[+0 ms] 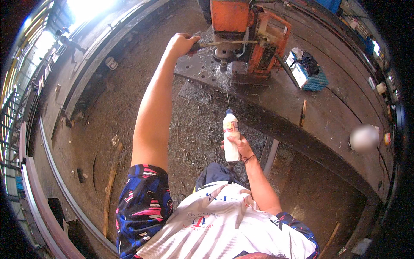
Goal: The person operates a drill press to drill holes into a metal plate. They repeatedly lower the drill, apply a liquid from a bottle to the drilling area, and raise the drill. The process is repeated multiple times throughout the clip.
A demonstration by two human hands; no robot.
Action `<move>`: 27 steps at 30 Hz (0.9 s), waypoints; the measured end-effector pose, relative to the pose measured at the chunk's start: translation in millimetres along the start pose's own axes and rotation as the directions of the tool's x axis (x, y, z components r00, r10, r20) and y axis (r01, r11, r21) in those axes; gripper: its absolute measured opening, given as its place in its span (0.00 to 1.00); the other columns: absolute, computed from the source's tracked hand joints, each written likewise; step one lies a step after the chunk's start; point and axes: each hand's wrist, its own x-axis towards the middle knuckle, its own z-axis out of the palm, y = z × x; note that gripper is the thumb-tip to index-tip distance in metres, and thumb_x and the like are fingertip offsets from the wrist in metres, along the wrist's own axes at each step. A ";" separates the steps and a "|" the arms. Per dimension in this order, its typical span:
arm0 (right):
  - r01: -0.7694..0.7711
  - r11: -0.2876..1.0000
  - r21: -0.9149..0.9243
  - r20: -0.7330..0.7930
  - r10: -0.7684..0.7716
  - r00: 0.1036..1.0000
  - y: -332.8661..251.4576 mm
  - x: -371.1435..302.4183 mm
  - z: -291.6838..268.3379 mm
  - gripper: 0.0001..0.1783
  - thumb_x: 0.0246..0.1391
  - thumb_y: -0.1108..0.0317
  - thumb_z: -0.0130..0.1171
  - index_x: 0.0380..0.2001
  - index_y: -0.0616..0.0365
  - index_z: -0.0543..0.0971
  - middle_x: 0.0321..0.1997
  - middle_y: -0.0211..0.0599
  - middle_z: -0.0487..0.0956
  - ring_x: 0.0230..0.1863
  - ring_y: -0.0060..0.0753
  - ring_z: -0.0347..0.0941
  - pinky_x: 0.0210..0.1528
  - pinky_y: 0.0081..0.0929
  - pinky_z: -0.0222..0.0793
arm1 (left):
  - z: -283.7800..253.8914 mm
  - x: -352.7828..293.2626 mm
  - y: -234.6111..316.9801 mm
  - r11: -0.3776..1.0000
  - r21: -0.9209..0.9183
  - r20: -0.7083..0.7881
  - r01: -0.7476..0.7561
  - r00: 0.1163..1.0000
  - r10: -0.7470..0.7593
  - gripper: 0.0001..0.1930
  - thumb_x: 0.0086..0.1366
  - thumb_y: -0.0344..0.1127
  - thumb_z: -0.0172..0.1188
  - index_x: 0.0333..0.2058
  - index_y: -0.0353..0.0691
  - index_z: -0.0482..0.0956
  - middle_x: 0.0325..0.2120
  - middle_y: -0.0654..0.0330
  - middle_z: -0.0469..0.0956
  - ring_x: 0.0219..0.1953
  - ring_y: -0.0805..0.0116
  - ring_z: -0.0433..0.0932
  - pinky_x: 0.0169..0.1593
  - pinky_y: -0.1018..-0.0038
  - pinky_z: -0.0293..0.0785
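Observation:
My left hand [183, 45] is wrapped round the dark grip at the end of a feed lever [230, 42], which reaches across to an orange drilling machine [230, 17]. Under the machine, the drill bit [223, 67] points down at a steel plate [196, 71] with several holes in it. My right hand [242, 148] grips a plastic bottle [231, 129] of milky white liquid, its blue cap towards the bit. From that cap a thin line of liquid runs up to the bit's area. Whether the bit touches the plate I cannot tell.
Metal shavings [194, 116] litter the ground below the plate. On the large steel beam [336, 116] at the right stand a blue-and-white box [308, 75] with dark cloth on top and a wooden strip [303, 113]. A white bucket [111, 63] and another person [71, 45] are far left.

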 end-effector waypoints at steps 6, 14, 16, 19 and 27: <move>0.064 0.997 -0.042 0.006 -0.064 0.998 0.1 -1.1 1.9 0.23 0.54 0.64 0.64 0.50 0.62 0.72 0.37 0.45 0.82 0.33 0.39 0.83 0.35 0.35 0.82 | -0.1 -0.3 -4.6 1.000 -0.022 0.000 -0.015 1.000 0.015 0.23 0.65 0.52 0.60 0.34 0.32 0.84 0.21 0.55 0.84 0.22 0.68 0.84 0.33 0.71 0.80; -0.033 0.998 0.051 0.009 0.033 0.999 0.2 2.2 1.4 0.23 0.54 0.66 0.62 0.51 0.63 0.71 0.37 0.48 0.83 0.32 0.42 0.83 0.33 0.36 0.83 | 2.3 3.4 -11.2 0.997 -0.078 0.002 0.003 1.000 -0.003 0.22 0.65 0.51 0.61 0.35 0.32 0.85 0.21 0.55 0.84 0.21 0.67 0.84 0.31 0.71 0.79; -0.046 0.997 0.059 -0.014 0.047 0.999 -1.6 -1.2 4.5 0.23 0.54 0.66 0.62 0.51 0.63 0.71 0.37 0.48 0.83 0.32 0.42 0.84 0.32 0.35 0.83 | 2.7 3.1 -11.1 0.996 -0.086 0.004 0.006 1.000 -0.006 0.22 0.65 0.51 0.61 0.35 0.32 0.85 0.21 0.55 0.84 0.21 0.67 0.84 0.31 0.71 0.79; -0.037 0.998 0.059 -0.003 0.037 0.999 3.8 2.3 0.6 0.23 0.55 0.66 0.62 0.52 0.63 0.71 0.37 0.48 0.83 0.32 0.42 0.84 0.31 0.34 0.83 | 2.6 3.3 -11.5 0.996 -0.088 -0.002 0.005 1.000 -0.005 0.22 0.65 0.51 0.61 0.34 0.32 0.85 0.21 0.55 0.84 0.21 0.68 0.84 0.31 0.72 0.79; -0.046 0.997 0.066 -0.005 0.046 0.999 3.9 0.8 -0.7 0.22 0.55 0.65 0.63 0.51 0.62 0.72 0.37 0.46 0.83 0.32 0.39 0.83 0.32 0.33 0.82 | 1.1 0.0 -7.3 0.997 0.076 -0.019 0.006 1.000 -0.005 0.24 0.65 0.56 0.57 0.35 0.38 0.86 0.21 0.57 0.84 0.25 0.68 0.85 0.38 0.70 0.79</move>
